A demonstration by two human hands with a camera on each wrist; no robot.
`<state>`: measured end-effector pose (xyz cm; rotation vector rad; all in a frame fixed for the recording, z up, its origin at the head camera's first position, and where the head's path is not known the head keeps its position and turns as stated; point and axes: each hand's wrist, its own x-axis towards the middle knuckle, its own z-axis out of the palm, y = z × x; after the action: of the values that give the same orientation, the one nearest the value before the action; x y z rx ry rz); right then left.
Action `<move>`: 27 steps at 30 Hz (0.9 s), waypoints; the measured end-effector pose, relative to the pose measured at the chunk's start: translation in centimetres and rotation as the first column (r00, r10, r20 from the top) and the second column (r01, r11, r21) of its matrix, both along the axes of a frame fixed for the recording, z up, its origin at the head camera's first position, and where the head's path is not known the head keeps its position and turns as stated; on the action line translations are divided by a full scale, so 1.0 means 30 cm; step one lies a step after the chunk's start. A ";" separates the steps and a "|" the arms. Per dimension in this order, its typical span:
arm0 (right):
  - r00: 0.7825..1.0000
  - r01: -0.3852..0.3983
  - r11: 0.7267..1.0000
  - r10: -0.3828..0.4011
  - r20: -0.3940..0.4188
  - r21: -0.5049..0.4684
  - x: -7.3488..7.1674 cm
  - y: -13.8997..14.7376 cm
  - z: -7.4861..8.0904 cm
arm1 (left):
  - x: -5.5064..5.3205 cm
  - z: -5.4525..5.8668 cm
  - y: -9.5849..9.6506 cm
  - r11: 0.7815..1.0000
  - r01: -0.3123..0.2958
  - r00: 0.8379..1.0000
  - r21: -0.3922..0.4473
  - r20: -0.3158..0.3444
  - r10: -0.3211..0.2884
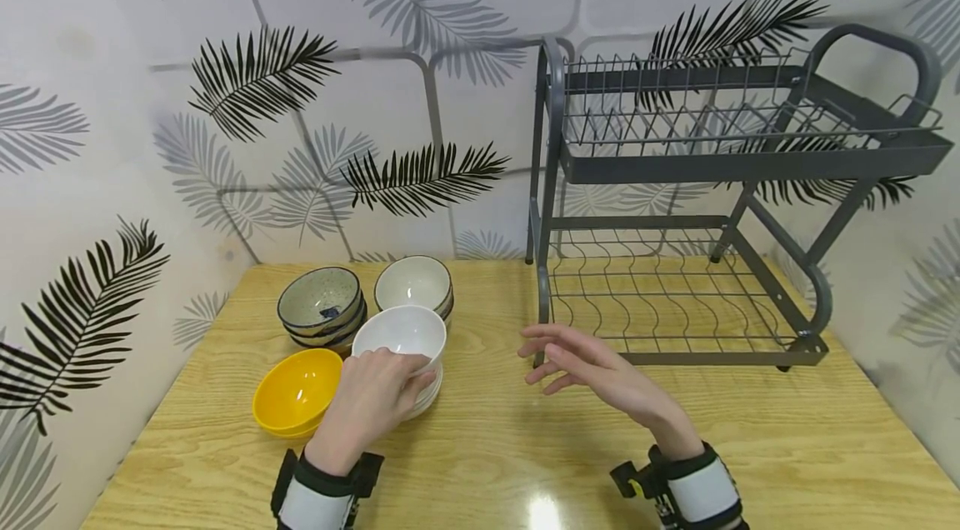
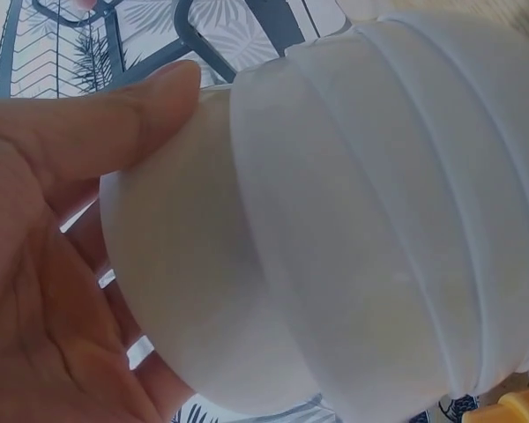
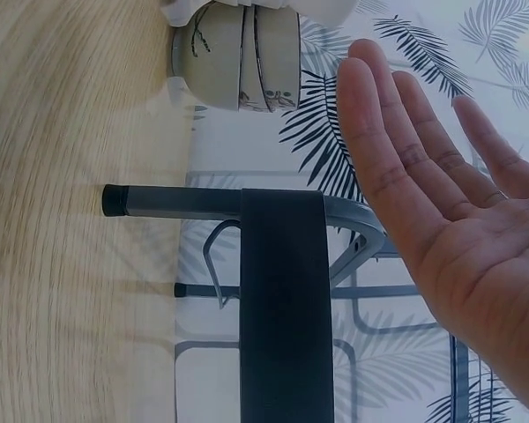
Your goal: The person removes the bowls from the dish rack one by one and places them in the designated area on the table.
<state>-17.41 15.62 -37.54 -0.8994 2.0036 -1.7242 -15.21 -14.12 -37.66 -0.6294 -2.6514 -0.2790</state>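
My left hand grips the near rim of a white bowl, the uppermost of several nested white bowls. In the left wrist view, the thumb lies along the side of the held bowl, and the rims of the white bowls below show as a row of ridges. A stack of yellow bowls sits just left of this hand. My right hand hovers over the table in front of the rack's left end, its fingers loosely extended and holding nothing.
A dark grey two-tier dish rack stands at the right, with wire shelves. Behind the white bowls are a stack of speckled bowls with dark rims and a stack of cream bowls. The wooden table meets a leaf-patterned wall.
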 end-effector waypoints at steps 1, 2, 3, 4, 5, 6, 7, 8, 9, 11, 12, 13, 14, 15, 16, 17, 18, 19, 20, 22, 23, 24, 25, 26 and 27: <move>1.000 -0.001 1.000 0.001 -0.003 -0.002 0.000 0.001 0.000 | 0.000 0.000 -0.001 1.000 0.000 1.000 0.003 0.005 0.000; 1.000 -0.002 1.000 0.002 -0.008 -0.003 0.000 0.002 0.001 | 0.000 0.001 -0.001 1.000 0.000 1.000 0.007 0.012 0.000; 1.000 -0.002 1.000 0.002 -0.012 -0.004 0.000 0.003 0.001 | 0.001 0.001 -0.002 1.000 -0.002 1.000 0.012 0.020 0.002; 1.000 -0.001 1.000 0.001 -0.017 -0.004 0.000 0.004 0.002 | 0.001 0.002 -0.002 1.000 -0.004 1.000 0.015 0.029 0.004; 1.000 -0.002 1.000 0.002 -0.021 -0.006 -0.001 0.006 0.003 | 0.002 0.002 -0.002 1.000 -0.006 0.999 0.016 0.038 0.006; 1.000 -0.002 1.000 0.002 -0.024 -0.009 -0.001 0.007 0.004 | 0.002 0.003 -0.003 1.000 -0.009 0.999 0.017 0.047 0.008; 1.000 -0.002 1.000 0.002 -0.027 -0.011 -0.001 0.008 0.005 | 0.003 0.003 -0.004 1.000 -0.010 0.998 0.017 0.059 0.009; 1.000 -0.003 1.000 0.003 -0.027 -0.016 -0.001 0.010 0.005 | 0.003 0.004 -0.005 1.000 -0.011 0.997 0.020 0.070 0.010; 1.000 -0.004 1.000 0.003 -0.024 -0.020 -0.001 0.011 0.006 | 0.004 0.004 -0.005 1.000 -0.013 0.997 0.022 0.079 0.011; 1.000 -0.005 1.000 0.005 -0.018 -0.030 -0.001 0.013 0.006 | 0.005 0.004 -0.007 1.000 -0.010 0.995 0.029 0.099 0.007; 1.000 -0.003 0.999 0.003 -0.015 -0.032 -0.001 0.013 0.007 | 0.005 0.004 -0.008 0.999 -0.009 0.994 0.034 0.109 0.005; 1.000 -0.002 0.999 0.001 -0.015 -0.034 -0.001 0.013 0.006 | 0.005 0.003 -0.009 0.999 -0.006 0.993 0.038 0.116 0.001; 1.000 0.001 0.999 -0.001 -0.013 -0.034 -0.002 0.014 0.006 | 0.005 0.002 -0.010 0.999 -0.005 0.993 0.042 0.121 0.000; 1.000 0.005 0.999 -0.005 -0.014 -0.033 -0.002 0.014 0.005 | 0.004 0.002 -0.011 0.999 -0.004 0.992 0.044 0.126 -0.001; 1.000 0.008 0.999 -0.009 -0.016 -0.032 -0.003 0.015 0.005 | 0.004 0.001 -0.012 0.999 -0.005 0.991 0.048 0.136 -0.002; 1.000 0.012 0.999 -0.012 -0.018 -0.031 -0.003 0.016 0.005 | 0.004 0.001 -0.012 0.999 -0.006 0.989 0.048 0.145 -0.001; 1.000 0.015 0.999 -0.016 -0.022 -0.028 -0.004 0.017 0.005 | 0.004 0.000 -0.013 0.999 -0.008 0.988 0.049 0.154 0.001; 1.000 0.017 1.000 -0.017 -0.025 -0.025 -0.004 0.018 0.005 | 0.004 0.000 -0.014 0.999 -0.011 0.987 0.049 0.162 0.003; 0.999 0.019 1.000 -0.019 -0.028 -0.022 -0.004 0.018 0.005 | 0.005 -0.001 -0.015 0.999 -0.014 0.985 0.052 0.172 0.004; 0.999 0.020 1.000 -0.020 -0.033 -0.019 -0.004 0.020 0.006 | 0.005 0.000 -0.015 0.998 -0.018 0.981 0.055 0.195 0.007; 0.999 0.020 1.000 -0.021 -0.034 -0.016 -0.004 0.020 0.006 | 0.005 -0.001 -0.016 0.998 -0.020 0.979 0.055 0.204 0.008; 0.999 0.021 1.000 -0.022 -0.034 -0.015 -0.004 0.021 0.007 | 0.006 -0.001 -0.016 0.998 -0.022 0.977 0.056 0.213 0.009; 0.999 0.021 1.000 -0.021 -0.034 -0.014 -0.004 0.021 0.007 | 0.006 -0.001 -0.016 0.998 -0.023 0.975 0.060 0.223 0.010; 0.999 0.021 1.000 -0.022 -0.032 -0.014 -0.004 0.022 0.008 | 0.007 -0.001 -0.016 0.998 -0.026 0.972 0.065 0.233 0.010; 0.999 0.021 1.000 -0.022 -0.029 -0.014 -0.004 0.022 0.008 | 0.007 -0.001 -0.016 0.998 -0.029 0.971 0.064 0.240 0.013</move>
<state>-17.54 16.28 -37.29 -0.9164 2.0296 -1.7483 -14.99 -14.59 -37.67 -0.5782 -2.8624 -0.4630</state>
